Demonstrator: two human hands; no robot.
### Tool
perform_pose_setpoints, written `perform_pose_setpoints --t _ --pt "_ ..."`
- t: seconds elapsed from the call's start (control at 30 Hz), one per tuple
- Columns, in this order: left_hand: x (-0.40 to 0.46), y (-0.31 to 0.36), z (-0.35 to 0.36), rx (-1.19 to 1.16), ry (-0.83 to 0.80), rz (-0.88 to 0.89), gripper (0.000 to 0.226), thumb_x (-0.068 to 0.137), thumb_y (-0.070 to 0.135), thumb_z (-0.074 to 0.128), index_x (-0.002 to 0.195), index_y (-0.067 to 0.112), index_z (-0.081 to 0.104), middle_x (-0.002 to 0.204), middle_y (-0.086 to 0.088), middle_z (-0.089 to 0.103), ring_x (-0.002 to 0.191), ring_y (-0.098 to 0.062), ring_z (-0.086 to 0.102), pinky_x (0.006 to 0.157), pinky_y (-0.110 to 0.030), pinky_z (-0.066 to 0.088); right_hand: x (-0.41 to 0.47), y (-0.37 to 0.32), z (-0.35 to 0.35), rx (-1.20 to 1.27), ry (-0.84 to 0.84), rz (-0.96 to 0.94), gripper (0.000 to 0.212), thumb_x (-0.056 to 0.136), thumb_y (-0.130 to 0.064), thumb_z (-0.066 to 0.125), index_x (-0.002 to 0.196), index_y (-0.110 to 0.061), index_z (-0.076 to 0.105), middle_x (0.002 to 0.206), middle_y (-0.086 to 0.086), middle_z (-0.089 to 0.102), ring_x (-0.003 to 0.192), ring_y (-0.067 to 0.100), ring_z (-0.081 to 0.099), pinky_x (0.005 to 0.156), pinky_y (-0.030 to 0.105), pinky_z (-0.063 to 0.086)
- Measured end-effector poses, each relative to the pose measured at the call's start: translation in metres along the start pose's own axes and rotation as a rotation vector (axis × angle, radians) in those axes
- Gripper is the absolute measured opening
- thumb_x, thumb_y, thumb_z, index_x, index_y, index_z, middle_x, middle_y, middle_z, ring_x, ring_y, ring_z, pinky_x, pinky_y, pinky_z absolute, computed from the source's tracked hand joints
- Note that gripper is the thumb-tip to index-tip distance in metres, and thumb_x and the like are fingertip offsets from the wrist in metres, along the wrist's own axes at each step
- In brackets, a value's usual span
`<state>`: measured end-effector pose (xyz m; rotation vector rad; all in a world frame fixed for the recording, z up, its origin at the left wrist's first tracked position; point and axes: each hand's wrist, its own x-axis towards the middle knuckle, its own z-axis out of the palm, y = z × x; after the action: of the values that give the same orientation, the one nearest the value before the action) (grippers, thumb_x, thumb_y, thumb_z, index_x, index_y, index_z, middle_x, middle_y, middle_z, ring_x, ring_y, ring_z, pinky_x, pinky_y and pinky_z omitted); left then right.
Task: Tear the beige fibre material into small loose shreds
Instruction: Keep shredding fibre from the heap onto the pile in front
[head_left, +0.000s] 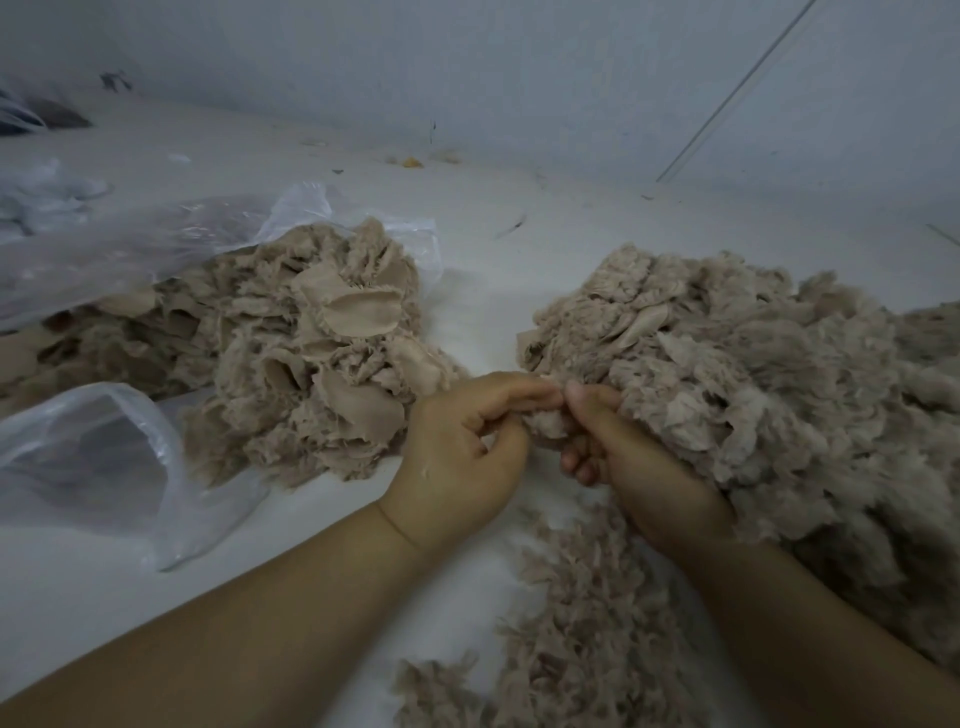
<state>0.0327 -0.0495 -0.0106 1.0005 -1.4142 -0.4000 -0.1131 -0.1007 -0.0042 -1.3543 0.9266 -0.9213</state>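
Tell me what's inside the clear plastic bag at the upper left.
Beige fibre pieces show through the clear plastic bag and spill from its mouth as a heap. How far back they reach is hidden by the glare and folds.

Clear plastic bag (104, 244) lies crumpled at left on white surface (493, 228). Second clear plastic bag (104, 467) nearer, lower left, mouth open. Pale wall (467, 67) behind, thin line running diagonally down it at right. Small yellowish scraps (410, 162) along wall base. Dark item (52, 117) far left, too blurred to identify.
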Motion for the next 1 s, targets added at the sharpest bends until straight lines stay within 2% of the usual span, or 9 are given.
perform_pose_setpoints --t 0.07,0.17,0.3,0.4,0.5,0.63,0.77,0.9,1.0 --pt "-0.001 0.001 0.001 -0.029 0.002 -0.029 0.037 0.078 -0.009 0.048 0.101 0.008 0.072 0.094 -0.005 0.075 0.093 -0.012 0.072 0.085 -0.028 0.056 0.001 0.001 -0.001 -0.028 0.005 0.005 0.014 0.099 -0.019 0.05 0.089 -0.017 0.061 0.061 -0.002 0.057 0.047 0.003 0.053 0.043 0.014 0.04" --pt "0.0 0.002 -0.001 -0.106 0.047 -0.085 0.027 0.08 -0.005 0.051 0.095 0.005 0.071 0.086 -0.007 0.075 0.085 -0.017 0.073 0.081 -0.032 0.058 0.002 0.002 0.0 -0.043 0.006 -0.001 0.02 0.099 -0.007 0.047 0.085 -0.017 0.058 0.053 -0.008 0.057 0.046 0.001 0.051 0.042 0.013 0.039" --pt "0.002 0.005 -0.004 -0.122 0.073 -0.12 0.014 0.082 0.011 0.057 0.079 0.012 0.071 0.059 -0.001 0.068 0.056 -0.019 0.066 0.058 -0.037 0.055 0.002 0.002 0.001 -0.003 0.032 0.004 0.021 0.099 -0.007 0.046 0.088 -0.017 0.06 0.057 -0.005 0.059 0.047 0.003 0.052 0.042 0.014 0.04" --pt "0.003 0.003 -0.006 -0.105 0.104 -0.164 0.015 0.08 0.022 0.058 0.07 0.02 0.069 0.045 0.01 0.054 0.041 -0.003 0.044 0.043 -0.021 0.037 0.002 0.003 0.0 0.032 0.031 0.006 0.015 0.1 -0.008 0.045 0.102 -0.01 0.06 0.064 0.003 0.058 0.049 0.005 0.053 0.043 0.015 0.041" --pt "0.009 -0.008 -0.004 -0.059 0.123 -0.318 0.006 0.087 0.019 0.067 0.082 0.016 0.068 0.054 0.01 0.05 0.047 -0.004 0.043 0.047 -0.019 0.036 0.001 0.002 0.0 0.067 0.002 -0.009 0.015 0.1 -0.005 0.044 0.099 -0.011 0.057 0.061 0.001 0.058 0.049 0.005 0.054 0.044 0.015 0.042" --pt "0.015 -0.016 -0.004 -0.153 0.025 -0.577 0.034 0.083 0.028 0.075 0.112 0.018 0.059 0.068 0.003 0.06 0.056 -0.01 0.054 0.052 -0.023 0.042 -0.001 -0.001 0.001 0.077 -0.065 -0.004 0.02 0.1 -0.003 0.041 0.093 -0.015 0.056 0.059 -0.004 0.059 0.049 0.003 0.055 0.045 0.013 0.042" --pt "0.012 -0.014 -0.004 -0.3 -0.114 -0.511 0.02 0.086 0.003 0.07 0.101 0.014 0.063 0.061 -0.002 0.059 0.046 -0.012 0.05 0.045 -0.021 0.042 -0.001 -0.001 0.0 0.041 -0.093 -0.006 0.021 0.102 -0.011 0.04 0.089 -0.014 0.056 0.06 -0.002 0.06 0.049 0.007 0.056 0.044 0.017 0.042" --pt "0.008 -0.008 0.002 -0.262 -0.108 -0.409 0.02 0.086 -0.004 0.066 0.095 0.014 0.064 0.062 0.001 0.062 0.051 -0.012 0.055 0.046 -0.022 0.044 -0.003 0.003 -0.001 -0.057 -0.089 -0.087 0.022 0.088 -0.037 0.06 0.084 -0.016 0.061 0.064 -0.002 0.061 0.055 0.008 0.057 0.048 0.018 0.045" --pt "0.008 -0.006 0.004 -0.266 -0.037 -0.399 0.019 0.089 -0.005 0.063 0.097 0.012 0.063 0.063 -0.002 0.06 0.05 -0.012 0.052 0.046 -0.023 0.042 -0.001 0.009 -0.001 -0.038 -0.067 -0.07 0.013 0.094 -0.026 0.06 0.085 -0.017 0.064 0.068 0.0 0.065 0.058 0.008 0.058 0.049 0.016 0.045"
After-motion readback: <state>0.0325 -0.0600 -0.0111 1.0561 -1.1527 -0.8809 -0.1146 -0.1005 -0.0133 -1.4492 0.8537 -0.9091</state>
